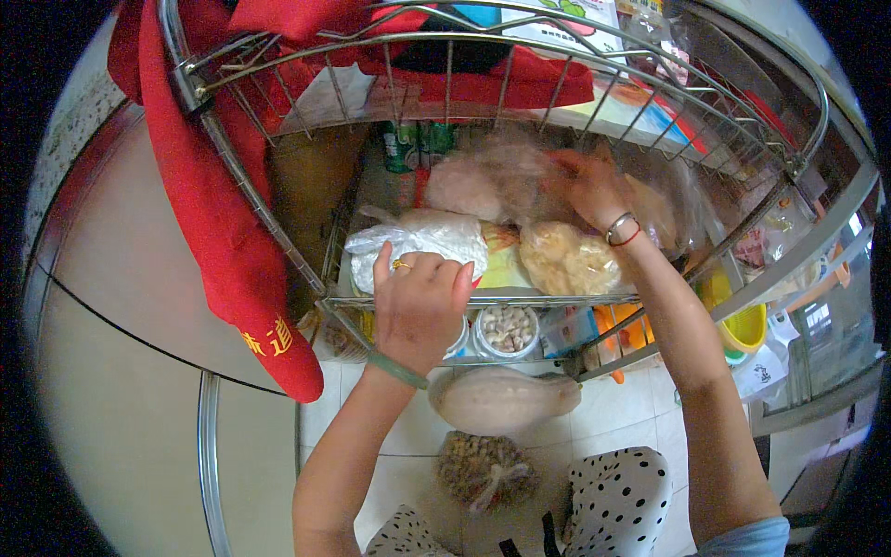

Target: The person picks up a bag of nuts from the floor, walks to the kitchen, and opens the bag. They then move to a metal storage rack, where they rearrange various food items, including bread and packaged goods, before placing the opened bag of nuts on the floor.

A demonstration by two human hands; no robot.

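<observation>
Clear bag [469, 186], long axis roughly crosswise, lies left of nearer right hand [596, 190]; blur hides whether fingers clamp. Left hand [418, 302] at white bag [429, 239], fingers curled, grip unclear.

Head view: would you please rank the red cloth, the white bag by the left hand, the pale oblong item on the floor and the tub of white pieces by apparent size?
1. Red cloth
2. White bag and pale oblong item, too alike to rank
3. Tub of white pieces
</observation>
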